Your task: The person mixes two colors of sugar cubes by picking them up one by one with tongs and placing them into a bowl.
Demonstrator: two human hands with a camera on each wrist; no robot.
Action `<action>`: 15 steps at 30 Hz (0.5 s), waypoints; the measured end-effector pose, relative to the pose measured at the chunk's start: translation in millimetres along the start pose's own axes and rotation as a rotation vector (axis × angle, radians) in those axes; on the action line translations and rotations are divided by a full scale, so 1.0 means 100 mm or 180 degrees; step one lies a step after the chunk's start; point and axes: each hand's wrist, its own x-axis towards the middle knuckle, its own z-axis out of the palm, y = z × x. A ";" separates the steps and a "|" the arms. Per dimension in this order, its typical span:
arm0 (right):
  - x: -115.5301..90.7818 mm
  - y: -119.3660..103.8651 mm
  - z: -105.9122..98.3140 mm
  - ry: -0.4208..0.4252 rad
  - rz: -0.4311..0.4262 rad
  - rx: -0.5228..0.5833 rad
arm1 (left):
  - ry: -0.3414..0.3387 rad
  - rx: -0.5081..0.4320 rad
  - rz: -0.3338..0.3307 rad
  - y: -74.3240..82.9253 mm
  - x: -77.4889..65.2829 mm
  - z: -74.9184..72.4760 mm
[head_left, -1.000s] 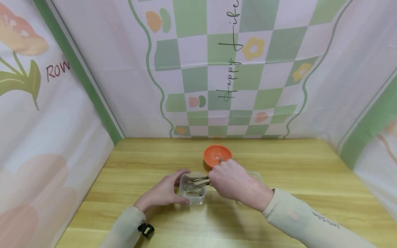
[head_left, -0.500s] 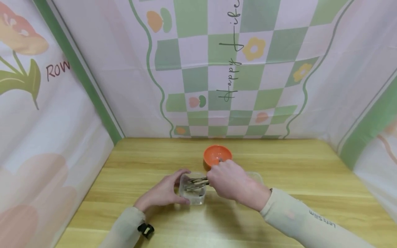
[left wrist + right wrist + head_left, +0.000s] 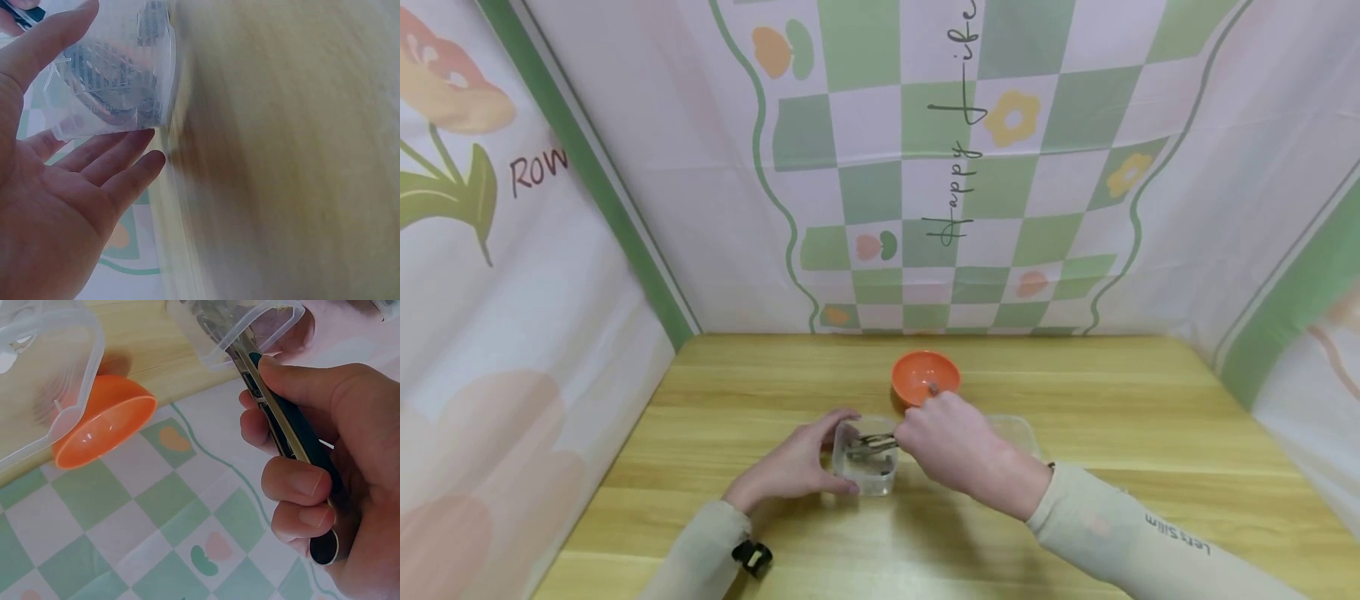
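Note:
My left hand [image 3: 796,460] holds a small clear plastic container [image 3: 867,485], thumb on its near side and fingers on its far side. In the left wrist view, the container's wall [image 3: 164,75] is see-through and ribbed, and metal shows through it. My right hand [image 3: 966,450] grips metal tongs [image 3: 290,419] with dark grip strips, thumb along the top and fingers wrapped beneath. Their working ends [image 3: 874,445] reach down into the container from its right side. A small dark bit [image 3: 886,467] shows inside, near the front right corner.
An orange bowl [image 3: 917,373] stands just behind my right hand. A second clear container [image 3: 1019,429] lies to the right, partly hidden by that hand. The wooden table [image 3: 760,375] runs back to a checkered cloth wall [image 3: 872,200].
My right hand has shifted slightly left, and the arms of the tongs look closer together. The dark bit in the container shows more clearly. The left hand has stayed in place.

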 end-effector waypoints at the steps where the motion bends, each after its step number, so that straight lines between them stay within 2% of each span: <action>1: 0.00 0.00 0.00 -0.0018 0.0000 -0.0006 | 0.0000 0.0009 -0.0004 0.00 0.00 0.00; 15: -0.02 0.02 0.00 -0.0142 0.0055 0.0148 | -0.0010 0.0004 -0.0041 0.01 0.00 0.00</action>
